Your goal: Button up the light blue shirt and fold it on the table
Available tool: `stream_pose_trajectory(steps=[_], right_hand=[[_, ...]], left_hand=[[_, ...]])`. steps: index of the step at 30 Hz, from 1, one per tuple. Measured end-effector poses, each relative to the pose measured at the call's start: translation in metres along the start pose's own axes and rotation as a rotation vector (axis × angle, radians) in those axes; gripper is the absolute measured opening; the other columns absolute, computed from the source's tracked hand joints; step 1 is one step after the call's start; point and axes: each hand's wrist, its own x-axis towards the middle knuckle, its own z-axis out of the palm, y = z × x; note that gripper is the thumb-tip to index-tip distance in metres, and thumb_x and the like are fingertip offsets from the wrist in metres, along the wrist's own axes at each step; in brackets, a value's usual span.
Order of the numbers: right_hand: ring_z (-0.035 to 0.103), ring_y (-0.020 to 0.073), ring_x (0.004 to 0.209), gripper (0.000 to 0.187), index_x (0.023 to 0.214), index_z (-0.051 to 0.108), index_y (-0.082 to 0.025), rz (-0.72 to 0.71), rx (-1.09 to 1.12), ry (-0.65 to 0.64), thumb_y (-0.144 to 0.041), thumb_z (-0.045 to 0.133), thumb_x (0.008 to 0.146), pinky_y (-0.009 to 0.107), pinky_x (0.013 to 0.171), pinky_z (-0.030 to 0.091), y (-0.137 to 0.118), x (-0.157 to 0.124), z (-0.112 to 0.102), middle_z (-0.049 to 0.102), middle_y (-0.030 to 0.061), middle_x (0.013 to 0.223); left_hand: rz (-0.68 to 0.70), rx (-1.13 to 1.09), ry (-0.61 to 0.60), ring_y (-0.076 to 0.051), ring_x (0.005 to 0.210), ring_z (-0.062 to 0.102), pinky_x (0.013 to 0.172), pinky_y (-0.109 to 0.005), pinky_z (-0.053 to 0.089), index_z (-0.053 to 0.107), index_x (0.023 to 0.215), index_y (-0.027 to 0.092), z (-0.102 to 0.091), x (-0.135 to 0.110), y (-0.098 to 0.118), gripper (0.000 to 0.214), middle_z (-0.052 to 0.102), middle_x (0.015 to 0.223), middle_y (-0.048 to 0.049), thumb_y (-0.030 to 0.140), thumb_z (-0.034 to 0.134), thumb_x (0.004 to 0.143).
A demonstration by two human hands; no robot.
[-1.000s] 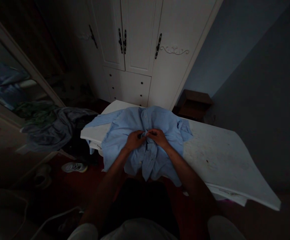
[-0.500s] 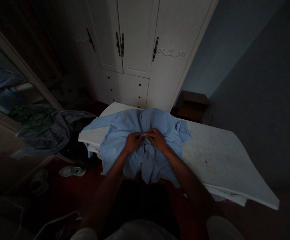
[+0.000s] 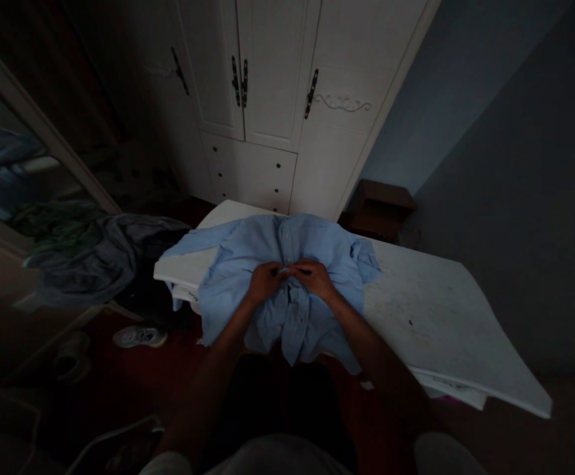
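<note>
A light blue button-up shirt lies spread on a white table, its hem hanging over the near edge. My left hand and my right hand meet at the middle of the shirt's front. Both are closed in a pinch on the shirt's button strip, fingertips almost touching. What exactly sits between the fingertips is too dark and small to make out.
A white wardrobe with drawers stands behind the table. A brown box sits by the blue wall. A heap of grey and green clothes lies to the left. A white shoe is on the dark red floor.
My hands stay pinched at the shirt's front, shifting only slightly. The view has drifted a little.
</note>
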Motion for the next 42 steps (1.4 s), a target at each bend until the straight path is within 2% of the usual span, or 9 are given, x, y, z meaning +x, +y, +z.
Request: stream_pose_trajectory(steps=[4,12,23,28,32,37,42], right_hand=[[0.068,0.0205,0.084,0.033,0.087,0.078,-0.025,0.033,0.079,-0.044,-0.053,0.060,0.084,0.032,0.076,0.052,0.002,0.000,-0.003,0.075,0.0048,0.089],[0.068,0.0194,0.080,0.031,0.083,0.078,-0.022,0.122,0.166,-0.016,-0.051,0.069,0.077,0.031,0.073,0.052,0.001,0.001,-0.002,0.074,0.0058,0.086],[0.069,0.0192,0.079,0.035,0.084,0.078,-0.020,0.308,0.285,0.005,-0.049,0.078,0.065,0.033,0.077,0.053,0.007,0.001,0.001,0.075,0.0044,0.084],[0.068,0.0193,0.083,0.037,0.085,0.078,-0.022,0.275,0.304,0.010,-0.052,0.078,0.065,0.033,0.081,0.052,0.010,0.001,0.002,0.075,0.0045,0.087],[0.068,0.0192,0.084,0.036,0.086,0.079,-0.022,0.248,0.301,-0.001,-0.052,0.076,0.067,0.033,0.081,0.052,0.009,0.001,0.001,0.075,0.0043,0.088],[0.068,0.0200,0.084,0.036,0.086,0.079,-0.023,0.251,0.292,-0.003,-0.053,0.076,0.067,0.034,0.081,0.053,0.006,0.001,0.000,0.075,0.0036,0.086],[0.069,0.0213,0.085,0.035,0.088,0.079,-0.023,0.270,0.277,-0.013,-0.051,0.076,0.068,0.035,0.081,0.054,0.004,0.001,0.000,0.075,0.0034,0.088]], left_hand=[[-0.013,-0.047,-0.013,-0.014,0.062,0.056,0.056,-0.023,0.040,0.075,0.086,0.015,-0.001,0.001,0.000,0.042,0.068,0.070,-0.0022,0.054,0.060,0.078],[-0.051,-0.182,-0.060,-0.013,0.058,0.054,0.053,-0.022,0.039,0.074,0.085,0.014,-0.001,0.001,-0.001,0.044,0.066,0.067,-0.0009,0.055,0.066,0.072],[-0.036,-0.141,-0.113,-0.012,0.058,0.055,0.052,-0.022,0.039,0.073,0.086,0.014,-0.006,0.002,0.002,0.041,0.066,0.068,-0.0011,0.052,0.067,0.073],[-0.024,-0.217,-0.159,-0.015,0.067,0.060,0.059,-0.023,0.046,0.073,0.088,0.014,-0.008,0.003,-0.002,0.041,0.071,0.079,-0.0043,0.052,0.062,0.077],[-0.017,-0.248,-0.166,-0.014,0.067,0.061,0.060,-0.023,0.047,0.074,0.088,0.014,-0.007,0.004,-0.008,0.036,0.071,0.079,-0.0041,0.047,0.063,0.077],[-0.054,-0.281,-0.149,-0.015,0.067,0.061,0.062,-0.025,0.048,0.074,0.088,0.013,-0.005,0.005,-0.009,0.038,0.070,0.077,-0.0044,0.047,0.067,0.073],[-0.101,-0.244,-0.078,-0.013,0.060,0.057,0.055,-0.023,0.044,0.075,0.091,0.013,-0.005,0.001,-0.004,0.036,0.068,0.070,-0.0024,0.043,0.068,0.072]])
